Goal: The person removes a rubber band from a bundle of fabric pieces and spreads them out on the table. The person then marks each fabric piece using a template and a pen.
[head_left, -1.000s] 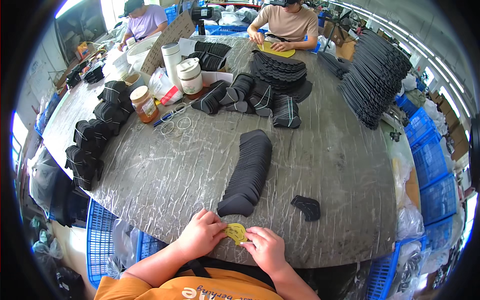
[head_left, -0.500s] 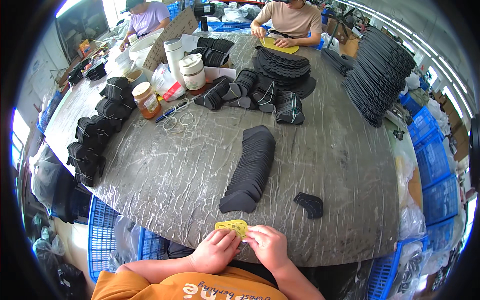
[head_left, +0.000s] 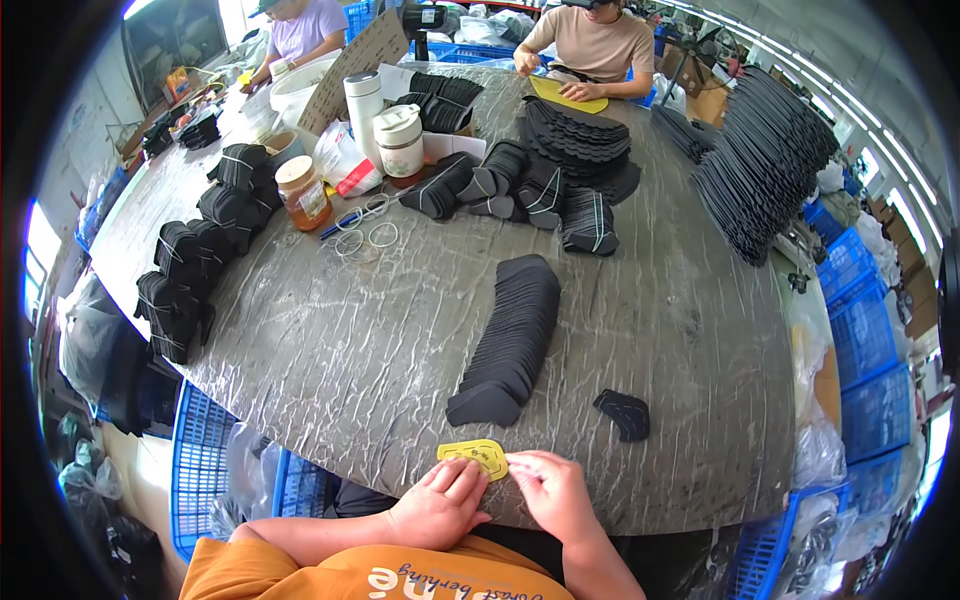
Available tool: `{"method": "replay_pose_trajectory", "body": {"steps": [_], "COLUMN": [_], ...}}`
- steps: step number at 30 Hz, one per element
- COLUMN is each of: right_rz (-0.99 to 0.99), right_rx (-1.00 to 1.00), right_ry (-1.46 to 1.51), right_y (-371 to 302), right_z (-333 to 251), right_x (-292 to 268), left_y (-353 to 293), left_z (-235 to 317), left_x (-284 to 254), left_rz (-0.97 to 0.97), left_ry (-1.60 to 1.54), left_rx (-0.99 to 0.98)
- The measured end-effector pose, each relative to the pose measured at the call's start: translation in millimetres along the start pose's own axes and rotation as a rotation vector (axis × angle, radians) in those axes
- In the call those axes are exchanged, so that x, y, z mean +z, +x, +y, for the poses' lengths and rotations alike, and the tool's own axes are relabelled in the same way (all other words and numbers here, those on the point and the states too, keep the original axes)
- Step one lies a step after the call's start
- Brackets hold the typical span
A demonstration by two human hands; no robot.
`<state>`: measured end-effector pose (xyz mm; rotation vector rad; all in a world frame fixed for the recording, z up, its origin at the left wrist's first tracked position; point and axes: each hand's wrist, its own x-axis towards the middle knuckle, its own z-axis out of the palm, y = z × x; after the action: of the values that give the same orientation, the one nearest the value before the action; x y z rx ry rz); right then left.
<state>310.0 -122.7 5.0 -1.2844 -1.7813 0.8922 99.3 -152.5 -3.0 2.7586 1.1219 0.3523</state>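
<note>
The yellow template [head_left: 480, 449] lies at the near edge of the surface [head_left: 680, 350], just nearer than the fanned row of black pieces [head_left: 508, 335]; pinched between both hands a second ago, it is now under the left hand [head_left: 437, 506], whose fingers press on top with the thumb apart, seemingly steadying it. The right hand [head_left: 553, 495] is at the template's right edge, thumb and fingers drawn together, though I cannot tell whether that grip clamps anything. Farther right lies a single black piece [head_left: 625, 415], with tied black bundles [head_left: 587, 222] beyond
</note>
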Motion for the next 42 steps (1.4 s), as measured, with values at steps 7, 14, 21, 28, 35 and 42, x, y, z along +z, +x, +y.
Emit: {"method": "replay_pose_trajectory", "body": {"steps": [7,14,21,28,35,42], "right_rz": [0.148,0.009,-0.065,-0.053,-0.008,0.01], "right_rx": [-0.199,0.047,-0.015,-0.032,-0.193,-0.102], "right_ry": [-0.114,0.243,0.079,-0.038,-0.071,-0.063], "right_y": [10.4,10.7,21.1,23.4,14.6,13.3], "right_z": [-5.6,-8.3,-12.5,-13.5,-12.9,-14.6], "right_x": [-6.3,23.9,35.9,36.3,36.5,32.9], "left_y": [-0.5,0.4,0.3,2.2,-4.1,-1.7], "left_z": [-0.8,0.7,-2.3,-6.2,2.0,0.7], "left_x": [-4.1,-1.7,-1.2,-1.3,0.2,0.5], "left_rz": [-0.001,0.036,0.062,0.053,0.012,0.07], "left_ry": [0.002,0.019,0.021,0.017,-0.013,-0.039], "left_rx": [-0.015,0.038,0.047,0.047,-0.028,-0.007]}}
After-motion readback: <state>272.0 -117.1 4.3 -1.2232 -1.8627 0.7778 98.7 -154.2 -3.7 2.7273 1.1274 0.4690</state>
